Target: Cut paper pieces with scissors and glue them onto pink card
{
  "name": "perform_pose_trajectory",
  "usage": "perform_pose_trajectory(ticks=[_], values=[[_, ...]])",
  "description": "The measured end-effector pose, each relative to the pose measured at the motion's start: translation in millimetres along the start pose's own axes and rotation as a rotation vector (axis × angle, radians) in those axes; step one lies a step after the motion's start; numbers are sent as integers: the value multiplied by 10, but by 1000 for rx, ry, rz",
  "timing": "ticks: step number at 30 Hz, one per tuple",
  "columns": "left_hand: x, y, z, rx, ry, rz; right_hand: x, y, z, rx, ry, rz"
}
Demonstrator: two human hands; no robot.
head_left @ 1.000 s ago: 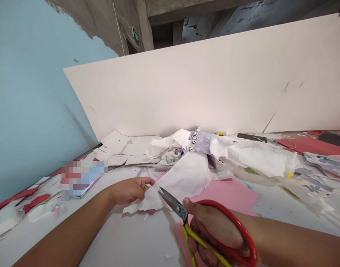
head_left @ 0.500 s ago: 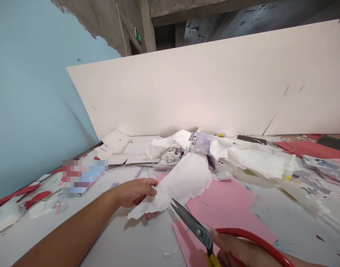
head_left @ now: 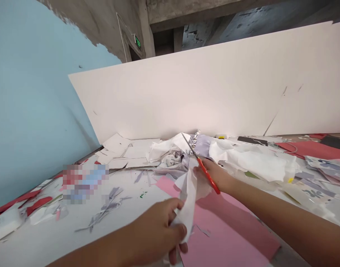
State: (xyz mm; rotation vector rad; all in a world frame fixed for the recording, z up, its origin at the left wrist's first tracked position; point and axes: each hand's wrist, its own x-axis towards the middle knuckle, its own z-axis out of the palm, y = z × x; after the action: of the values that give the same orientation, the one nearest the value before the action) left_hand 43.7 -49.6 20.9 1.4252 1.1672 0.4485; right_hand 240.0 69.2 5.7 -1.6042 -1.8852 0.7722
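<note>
Your left hand (head_left: 161,228): fingers closed on white sheet (head_left: 189,200), over pink paper (head_left: 222,231). Your right hand (head_left: 218,173): curled round red scissors (head_left: 209,177), near pink paper's far edge; can't tell if pinching sheet. Hard tug may rip sheet. Tips near heap (head_left: 163,148) behind pink paper may snag.

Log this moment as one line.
left hand: grips white sheet | right hand: holds red-handled scissors, blades pointing away | pink paper: on table

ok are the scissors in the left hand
No, the right hand holds the scissors, while the left hand grips the white sheet.
</note>
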Motion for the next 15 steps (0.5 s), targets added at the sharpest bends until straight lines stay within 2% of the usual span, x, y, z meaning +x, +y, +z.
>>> perform_pose_trajectory(ticks=[2,5,10,15], values=[[-48,-1,66,71,1,-57,80,90,34,-110,-3,-30],[-1,-51,26,76,-27,-38,116,207,89,-259,-9,-75],[262,-140,-75,-66,-105,-46,230,364,93,-439,-4,-102],[466,-88,39,-239,-92,-141,454,460,-47,-545,-52,-105]])
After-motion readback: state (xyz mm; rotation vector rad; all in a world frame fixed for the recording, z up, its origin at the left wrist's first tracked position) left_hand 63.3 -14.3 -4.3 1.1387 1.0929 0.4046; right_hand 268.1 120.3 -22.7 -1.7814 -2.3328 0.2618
